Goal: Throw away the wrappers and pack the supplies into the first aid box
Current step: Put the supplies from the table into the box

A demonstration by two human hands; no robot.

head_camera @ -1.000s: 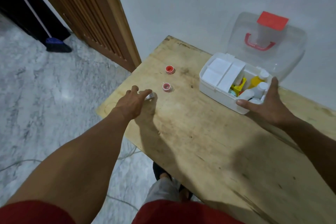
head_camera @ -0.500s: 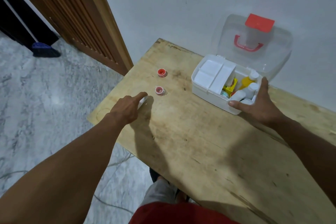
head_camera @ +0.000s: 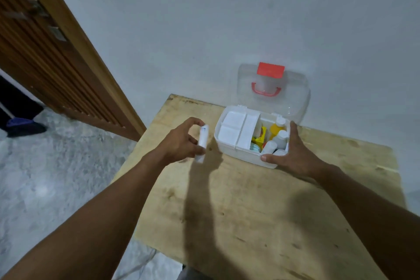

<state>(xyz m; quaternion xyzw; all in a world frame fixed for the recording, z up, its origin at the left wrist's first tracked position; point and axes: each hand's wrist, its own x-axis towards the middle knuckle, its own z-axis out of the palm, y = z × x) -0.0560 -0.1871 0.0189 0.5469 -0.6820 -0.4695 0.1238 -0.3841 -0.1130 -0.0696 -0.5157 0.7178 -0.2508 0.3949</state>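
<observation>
The left hand [head_camera: 179, 142] hid part of a blurred white tube [head_camera: 203, 137] gripped in its curled fingers, near the plywood table's [head_camera: 250, 211] left edge and just left of the white plastic first aid box [head_camera: 238, 154]. The right hand [head_camera: 293, 154], fingers straight and spread, pressed the box's near right corner. Scuffed wood stretched nearer.

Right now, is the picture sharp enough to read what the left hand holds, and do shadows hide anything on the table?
Head view: the left hand and the white tube it grips are blurred, no label readable; head view: arm shadows darken bare table only, the first aid box is evenly lit; head view: the door frame leans with the wide lens.
</observation>
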